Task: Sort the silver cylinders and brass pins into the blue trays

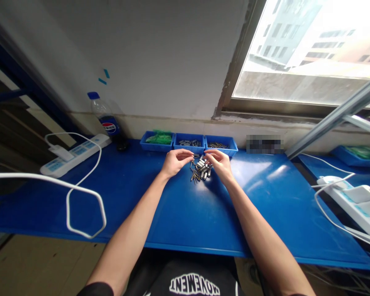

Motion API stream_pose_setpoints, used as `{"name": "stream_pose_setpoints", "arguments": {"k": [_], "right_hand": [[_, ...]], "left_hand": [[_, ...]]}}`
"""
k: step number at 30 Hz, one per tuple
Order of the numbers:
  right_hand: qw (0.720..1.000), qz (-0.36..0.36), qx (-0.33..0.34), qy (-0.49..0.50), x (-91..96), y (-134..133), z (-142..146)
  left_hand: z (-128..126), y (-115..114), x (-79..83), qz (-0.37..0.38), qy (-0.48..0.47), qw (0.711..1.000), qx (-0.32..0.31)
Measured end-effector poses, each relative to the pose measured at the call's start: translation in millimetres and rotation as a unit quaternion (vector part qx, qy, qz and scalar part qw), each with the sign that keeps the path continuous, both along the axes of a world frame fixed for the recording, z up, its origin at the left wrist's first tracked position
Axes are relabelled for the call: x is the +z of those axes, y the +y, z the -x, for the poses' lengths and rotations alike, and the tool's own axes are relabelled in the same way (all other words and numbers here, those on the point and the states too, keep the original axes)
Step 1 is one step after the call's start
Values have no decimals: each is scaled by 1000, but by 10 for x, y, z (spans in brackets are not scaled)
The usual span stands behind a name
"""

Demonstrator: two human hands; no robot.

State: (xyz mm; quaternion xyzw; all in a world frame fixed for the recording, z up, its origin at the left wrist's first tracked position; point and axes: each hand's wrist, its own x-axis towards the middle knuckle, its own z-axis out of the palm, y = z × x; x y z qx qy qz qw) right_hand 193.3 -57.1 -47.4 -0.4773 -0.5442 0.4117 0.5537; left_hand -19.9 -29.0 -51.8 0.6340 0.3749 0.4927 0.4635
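My left hand (174, 162) hangs over the left side of a small heap, thumb and fingertips brought together in a pinch. A small metal piece shows by its fingertips, but whether they grip it I cannot tell. Across from it, my right hand (220, 165) is also pinched, and whatever it holds is hidden. Between and below the hands lie loose silvery metal cylinders (206, 172) and thin dark-and-brass screw-like pins (195, 176). Behind them stand three blue bins: one with green plastic bags (159, 138), one with grey cylinders (189, 143), one with brass-coloured pins (217, 145).
A cola bottle (109, 121) stands at the back left beside a white power strip (77, 155). A white cable (102, 205) loops over the blue table (191, 222). At right are a metal frame bar (333, 115), another power strip (357, 201) and another blue bin (347, 158).
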Motion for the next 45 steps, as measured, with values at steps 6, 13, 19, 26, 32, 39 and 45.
{"name": "stream_pose_setpoints", "arguments": {"k": [6, 13, 19, 26, 32, 39, 45], "right_hand": [[998, 20, 53, 6, 8, -20, 54], [996, 44, 81, -2, -50, -7, 64], [997, 34, 65, -8, -14, -7, 42], [994, -57, -80, 48, -24, 50, -14], [991, -55, -117, 32, -62, 84, -57], [994, -43, -103, 18, -83, 82, -63], [996, -25, -83, 10, -68, 67, -63]], "left_hand": [[-64, -29, -18, 1, -17, 999, 35], [-88, -70, -59, -45, 32, 998, 20], [-91, -74, -61, -89, 83, 992, 19], [67, -9, -92, -158, 233, 959, 35], [6, -17, -155, -183, 309, 932, 39], [-117, -43, -163, -113, 286, 947, 92], [-119, -54, -159, -163, 318, 928, 110]]}}
